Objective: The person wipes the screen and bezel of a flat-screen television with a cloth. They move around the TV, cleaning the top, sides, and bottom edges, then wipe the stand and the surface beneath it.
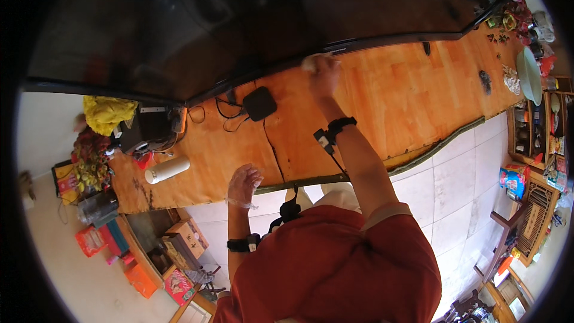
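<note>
My right hand (325,72) is stretched forward over the orange wooden tabletop (367,112), with its fingers closed on a pale cloth (309,63) close to the lower frame of a large television (202,22). A thin clear plastic glove covers my left hand (245,184), which is by the near edge of the tabletop with its fingers bent; nothing shows in it. Between the hands and farther left lies a black set-top box (259,104) with cables. A white cylindrical bottle (167,170) lies on its side to the left.
At the left end are a yellow cloth (107,112), black electronic equipment (145,128) and artificial flowers (92,163). A pale green basin (529,75) and a crumpled tissue (511,79) are at the right end. Green edging (439,145) runs along the near edge.
</note>
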`<act>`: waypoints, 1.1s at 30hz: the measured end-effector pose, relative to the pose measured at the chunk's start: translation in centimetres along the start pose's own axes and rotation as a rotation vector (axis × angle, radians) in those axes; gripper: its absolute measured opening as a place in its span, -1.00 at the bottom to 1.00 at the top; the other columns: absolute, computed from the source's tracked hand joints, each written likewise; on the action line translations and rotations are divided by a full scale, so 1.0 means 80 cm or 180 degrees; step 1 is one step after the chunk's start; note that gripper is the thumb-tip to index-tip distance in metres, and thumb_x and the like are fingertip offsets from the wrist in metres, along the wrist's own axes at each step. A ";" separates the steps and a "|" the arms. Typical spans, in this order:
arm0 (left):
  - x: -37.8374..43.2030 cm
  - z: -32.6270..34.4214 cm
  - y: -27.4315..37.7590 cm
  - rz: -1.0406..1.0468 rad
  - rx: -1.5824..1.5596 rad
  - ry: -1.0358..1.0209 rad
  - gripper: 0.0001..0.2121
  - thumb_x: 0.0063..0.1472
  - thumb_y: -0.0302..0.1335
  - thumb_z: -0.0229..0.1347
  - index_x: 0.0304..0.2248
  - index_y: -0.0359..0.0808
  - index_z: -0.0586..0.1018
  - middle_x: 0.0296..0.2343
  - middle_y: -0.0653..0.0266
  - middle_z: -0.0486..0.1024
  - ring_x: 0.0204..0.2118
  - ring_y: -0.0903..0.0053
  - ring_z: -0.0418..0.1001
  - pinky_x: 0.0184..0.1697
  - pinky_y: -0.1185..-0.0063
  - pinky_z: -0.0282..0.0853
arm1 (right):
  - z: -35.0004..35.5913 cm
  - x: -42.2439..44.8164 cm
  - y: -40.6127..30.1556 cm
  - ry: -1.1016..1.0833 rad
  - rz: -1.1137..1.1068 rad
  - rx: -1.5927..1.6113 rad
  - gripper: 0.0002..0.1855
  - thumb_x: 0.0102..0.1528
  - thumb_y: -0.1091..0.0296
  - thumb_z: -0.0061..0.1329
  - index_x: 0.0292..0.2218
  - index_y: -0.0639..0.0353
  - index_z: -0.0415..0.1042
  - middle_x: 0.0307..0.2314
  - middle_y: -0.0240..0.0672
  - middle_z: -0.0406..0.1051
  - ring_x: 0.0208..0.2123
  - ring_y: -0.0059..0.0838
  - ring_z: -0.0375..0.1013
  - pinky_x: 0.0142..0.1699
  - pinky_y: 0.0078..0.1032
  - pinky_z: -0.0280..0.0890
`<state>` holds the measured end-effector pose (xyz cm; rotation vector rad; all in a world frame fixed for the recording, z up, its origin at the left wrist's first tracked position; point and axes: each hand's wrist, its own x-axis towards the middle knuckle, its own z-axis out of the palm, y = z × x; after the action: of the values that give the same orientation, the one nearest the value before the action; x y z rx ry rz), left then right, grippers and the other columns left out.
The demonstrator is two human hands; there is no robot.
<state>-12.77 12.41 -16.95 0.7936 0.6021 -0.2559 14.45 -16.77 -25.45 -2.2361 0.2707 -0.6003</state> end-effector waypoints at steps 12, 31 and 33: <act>-0.006 0.009 -0.013 -0.0038 0.0124 0.0137 -0.63 0.19 -0.33 0.08 -0.11 -0.43 0.42 -0.25 0.05 0.46 -0.18 0.24 0.45 -0.15 0.40 0.44 | -0.127 0.024 0.097 -0.0216 0.1292 -0.0948 -0.41 0.02 0.00 -0.02 0.03 0.10 0.28 -0.06 0.01 0.23 -0.12 0.03 0.30 -0.09 -0.15 0.29; -0.084 -0.019 -0.021 0.0437 0.0067 0.0860 -0.62 0.21 -0.30 0.01 -0.11 -0.45 0.41 -0.28 0.05 0.50 -0.24 0.33 0.50 -0.18 0.46 0.45 | 0.079 -0.059 -0.016 -0.1772 -0.1343 0.0695 -0.50 -0.07 0.69 -0.05 -0.10 -0.06 0.43 -0.05 -0.35 0.29 -0.05 -0.07 0.28 -0.05 -0.23 0.32; -0.084 -0.028 -0.029 0.0455 0.0036 0.0835 -0.62 0.21 -0.30 0.00 -0.10 -0.45 0.41 -0.28 0.05 0.50 -0.24 0.33 0.50 -0.18 0.46 0.45 | 0.061 -0.064 -0.007 -0.1783 -0.1628 0.0286 -0.52 -0.07 0.69 -0.05 -0.12 -0.05 0.44 -0.05 -0.32 0.29 -0.05 -0.05 0.28 -0.04 -0.23 0.32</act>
<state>-20.09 12.46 -15.53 0.8842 0.7867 -0.0236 12.45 -11.30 -29.55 -2.2839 -0.6120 -0.2091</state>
